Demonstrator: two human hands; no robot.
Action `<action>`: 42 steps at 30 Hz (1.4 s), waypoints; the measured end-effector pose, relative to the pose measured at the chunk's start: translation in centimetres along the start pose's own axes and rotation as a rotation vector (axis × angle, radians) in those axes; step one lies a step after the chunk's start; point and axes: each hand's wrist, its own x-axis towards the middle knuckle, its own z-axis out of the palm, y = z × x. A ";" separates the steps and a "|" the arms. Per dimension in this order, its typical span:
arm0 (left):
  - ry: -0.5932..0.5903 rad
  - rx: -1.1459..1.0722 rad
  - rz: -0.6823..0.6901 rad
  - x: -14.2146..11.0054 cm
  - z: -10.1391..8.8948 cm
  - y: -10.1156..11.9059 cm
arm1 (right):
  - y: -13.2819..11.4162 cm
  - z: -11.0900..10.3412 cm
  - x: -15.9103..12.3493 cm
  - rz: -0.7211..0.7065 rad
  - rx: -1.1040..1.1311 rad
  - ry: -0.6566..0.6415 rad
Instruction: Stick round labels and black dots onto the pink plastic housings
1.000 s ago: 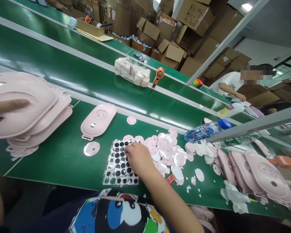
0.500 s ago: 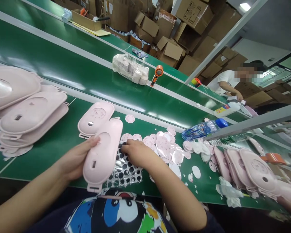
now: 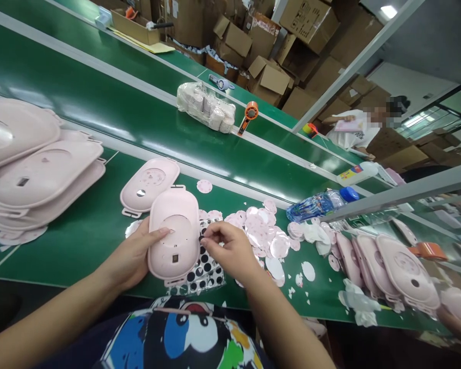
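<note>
Green bench (image 3: 88, 246) is crowded. Panel stack (image 3: 48, 174) at my left, 1 loose panel (image 3: 138, 179) just beyond the pink panel (image 3: 186, 251) I'm holding. Round stickers (image 3: 263, 228) heaped right of my hands, blue-capped bottle (image 3: 311, 206) past them, leaning panels (image 3: 394, 256) farther right. Pink panel sits over the left part of the black-dot sheet (image 3: 211, 274), blocking my view of it.

My left hand (image 3: 134, 261) is clamped on the pink panel's left side, thumb on its face, other fingers mostly hidden. On my right hand (image 3: 230, 251), thumb and index nearly meet at the panel's right edge, above the sheet; can't tell if they pinch a dot.
</note>
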 end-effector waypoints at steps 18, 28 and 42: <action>-0.036 -0.128 0.134 -3.1 2.2 1.4 | -5.1 -0.1 -2.1 0.071 0.260 0.184; -0.027 -0.137 0.158 -3.2 2.3 1.1 | -5.2 0.3 -2.2 0.091 0.186 0.154; 0.018 -0.063 0.258 -2.8 1.1 1.5 | -2.2 2.2 -1.0 0.208 0.322 -0.052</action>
